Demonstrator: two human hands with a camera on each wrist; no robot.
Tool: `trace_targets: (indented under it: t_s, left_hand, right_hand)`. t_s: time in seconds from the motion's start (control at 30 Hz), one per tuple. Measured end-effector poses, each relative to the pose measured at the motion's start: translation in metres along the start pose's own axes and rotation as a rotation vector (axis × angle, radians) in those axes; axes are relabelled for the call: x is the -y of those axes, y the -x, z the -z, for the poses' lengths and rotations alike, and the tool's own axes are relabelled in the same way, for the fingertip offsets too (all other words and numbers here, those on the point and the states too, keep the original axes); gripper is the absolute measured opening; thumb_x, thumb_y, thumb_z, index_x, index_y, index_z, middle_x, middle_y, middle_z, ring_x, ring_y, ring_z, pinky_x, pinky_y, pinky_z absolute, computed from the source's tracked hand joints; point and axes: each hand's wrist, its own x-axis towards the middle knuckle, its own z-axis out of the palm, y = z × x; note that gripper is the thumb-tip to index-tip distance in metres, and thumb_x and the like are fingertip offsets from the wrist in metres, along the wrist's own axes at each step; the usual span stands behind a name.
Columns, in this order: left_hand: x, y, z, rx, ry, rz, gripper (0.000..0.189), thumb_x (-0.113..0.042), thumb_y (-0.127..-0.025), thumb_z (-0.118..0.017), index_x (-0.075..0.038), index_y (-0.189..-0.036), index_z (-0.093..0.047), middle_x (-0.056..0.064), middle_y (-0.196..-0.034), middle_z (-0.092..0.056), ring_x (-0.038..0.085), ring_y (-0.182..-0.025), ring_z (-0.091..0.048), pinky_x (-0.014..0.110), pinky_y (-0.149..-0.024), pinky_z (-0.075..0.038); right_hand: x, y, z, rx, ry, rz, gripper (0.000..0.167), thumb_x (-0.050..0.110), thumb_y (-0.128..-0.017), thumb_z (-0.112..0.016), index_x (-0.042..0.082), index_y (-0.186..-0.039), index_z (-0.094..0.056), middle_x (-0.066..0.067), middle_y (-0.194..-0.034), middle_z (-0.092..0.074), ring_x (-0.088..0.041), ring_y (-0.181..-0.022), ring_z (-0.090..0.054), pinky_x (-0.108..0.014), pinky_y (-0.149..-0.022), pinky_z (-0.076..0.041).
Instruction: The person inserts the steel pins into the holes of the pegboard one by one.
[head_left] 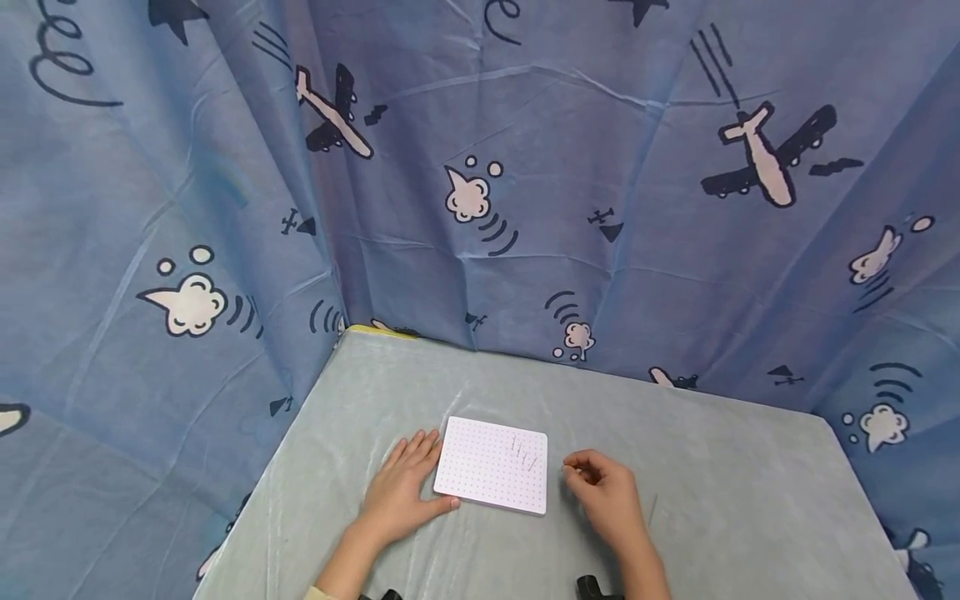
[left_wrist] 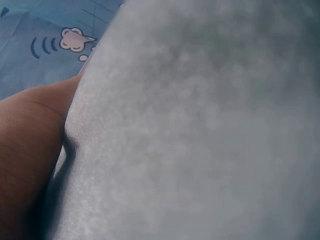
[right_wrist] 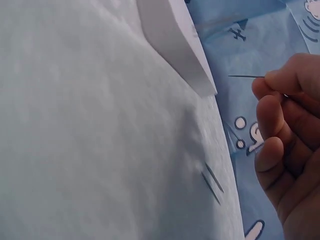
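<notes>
And here's the left hand, fingers straight and spread, gripping nothing, its fingertips at the pegboard's left edge and its thumb at the near edge, close by the near-left corner! Across from it, the right hand hovers just off the board's right edge, thumb and forefinger pinching a thin needle, the other fingers curled in underneath; the free tip seems to point down toward the worktop (its other end is lost in the grip, so no telling how long it is). Between the two lies the white pegboard, flat, long side running left to right, and here's the relation that counts: it sits directly to the left of the pinched needle, the left hand at it, the right hand just short of it. Near its far-right corner, four small needles make a slanting row, apparently standing in the holes. Out to the right of the right hand, two loose needles lie side by side on the worktop. The board is nearer the worktop's far-left corner than its far-right one, and beyond the far edge hangs a blue curtain printed with planes.
</notes>
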Motion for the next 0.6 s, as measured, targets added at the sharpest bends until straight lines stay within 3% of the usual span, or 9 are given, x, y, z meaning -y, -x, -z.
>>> trace_targets:
  t_s: [0.6]
  left_hand:
    - [-0.001,-0.001,0.001,0.006,-0.022,0.003,0.108,-0.074,-0.088,-0.076,-0.011,-0.169,-0.042,0.001,-0.178,-0.032,0.022,-0.167,-0.02,0.041,-0.138,-0.009]
  right_hand:
    - [0.004,0.002,-0.024,0.102,-0.011,0.046,0.014,-0.003,-0.092,-0.082,0.011,-0.095,-0.081,0.004,-0.08,-0.069,-0.012,-0.068,-0.056,-0.024,-0.055,-0.049]
